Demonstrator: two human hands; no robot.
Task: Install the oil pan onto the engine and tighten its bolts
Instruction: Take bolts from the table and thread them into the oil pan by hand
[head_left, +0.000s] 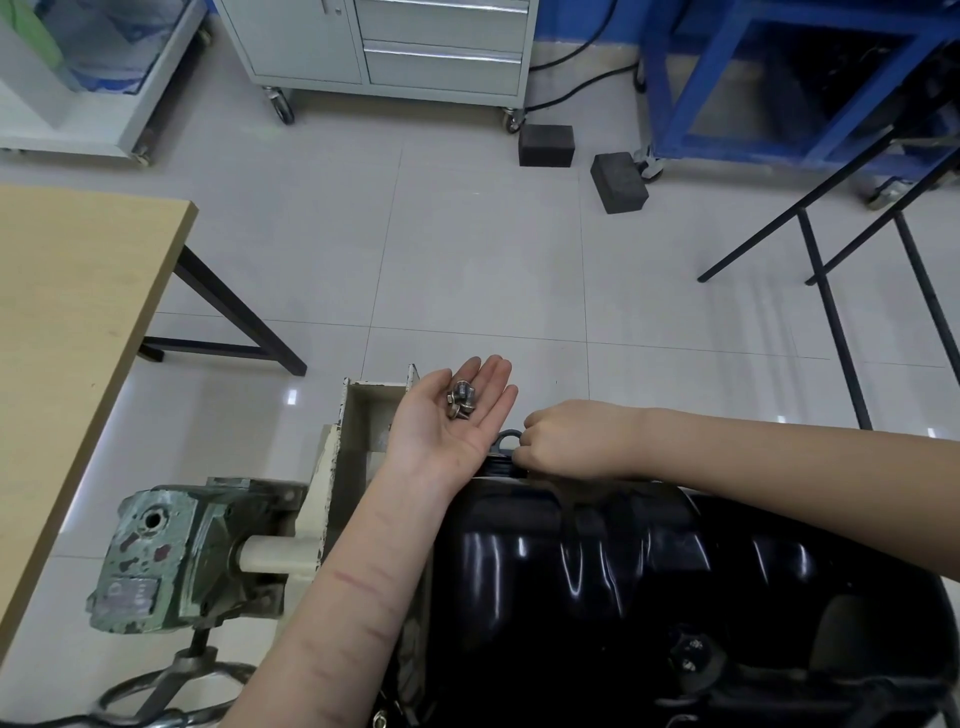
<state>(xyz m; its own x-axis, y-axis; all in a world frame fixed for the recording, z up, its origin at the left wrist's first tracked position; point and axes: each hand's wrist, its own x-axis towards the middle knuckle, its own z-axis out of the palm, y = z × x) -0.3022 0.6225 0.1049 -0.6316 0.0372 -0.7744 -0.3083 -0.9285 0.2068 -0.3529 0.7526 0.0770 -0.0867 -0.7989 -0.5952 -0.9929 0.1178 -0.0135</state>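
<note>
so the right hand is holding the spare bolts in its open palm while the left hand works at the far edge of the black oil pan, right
Not quite: the hands are swapped. In the head view the left hand carries the bolts on its open palm, while the right hand works at the far edge of the black oil pan.

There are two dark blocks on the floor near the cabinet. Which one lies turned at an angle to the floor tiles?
The right block, nearer the blue frame. It lies skewed to the tile lines, while the left block by the cabinet caster sits square to them.

No legible text; gearbox nameplate blurred.
</note>
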